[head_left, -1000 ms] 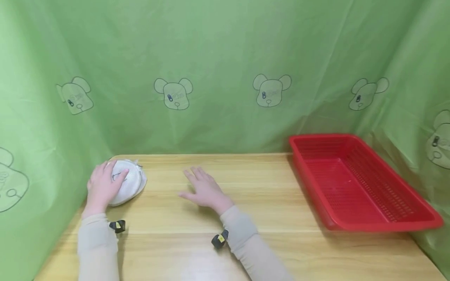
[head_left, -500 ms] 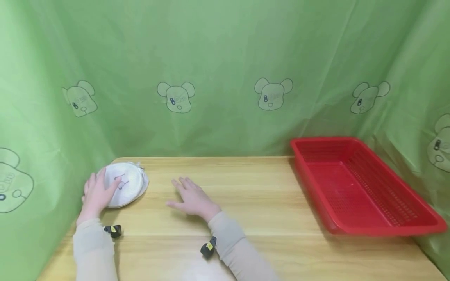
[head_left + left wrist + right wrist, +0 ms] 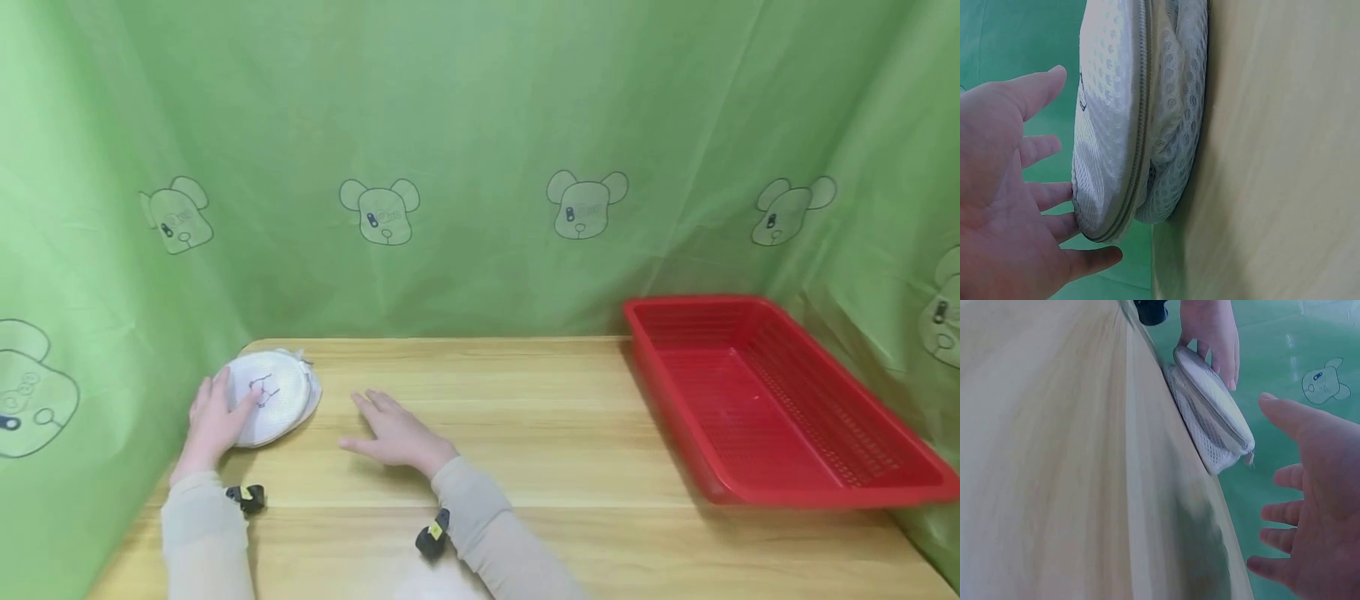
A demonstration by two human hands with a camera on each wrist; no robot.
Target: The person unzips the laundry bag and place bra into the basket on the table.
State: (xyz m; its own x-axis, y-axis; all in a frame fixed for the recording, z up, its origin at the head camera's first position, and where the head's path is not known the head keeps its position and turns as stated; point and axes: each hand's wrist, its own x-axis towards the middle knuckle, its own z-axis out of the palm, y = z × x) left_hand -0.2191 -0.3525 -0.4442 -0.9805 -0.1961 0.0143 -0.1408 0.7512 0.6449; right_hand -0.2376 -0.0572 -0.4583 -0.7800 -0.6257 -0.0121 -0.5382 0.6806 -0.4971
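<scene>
A round white mesh laundry bag [image 3: 273,396] with a zip round its side and a dark line drawing on top lies at the far left corner of the wooden table. My left hand [image 3: 217,421] is at its near left side, fingers spread and relaxed. In the left wrist view, fingertips of the left hand [image 3: 1016,200] come right up to the rim of the bag [image 3: 1110,125], beside its zip. My right hand [image 3: 397,433] hovers over the table to the right of the bag, palm down with fingers apart. From the right wrist, the right hand [image 3: 1329,506] shows nothing in it.
A red perforated plastic basket [image 3: 675,433] stands at the right side of the table [image 3: 525,425]. Green curtains [image 3: 480,267] with bear-head prints hang behind and on both sides. Each wrist wears a small black camera, such as the right wrist camera [image 3: 432,535].
My left hand has slid from over the bag's top toward its left edge, uncovering more of the drawing. My right hand has moved left, nearer the bag. The head view has shifted slightly.
</scene>
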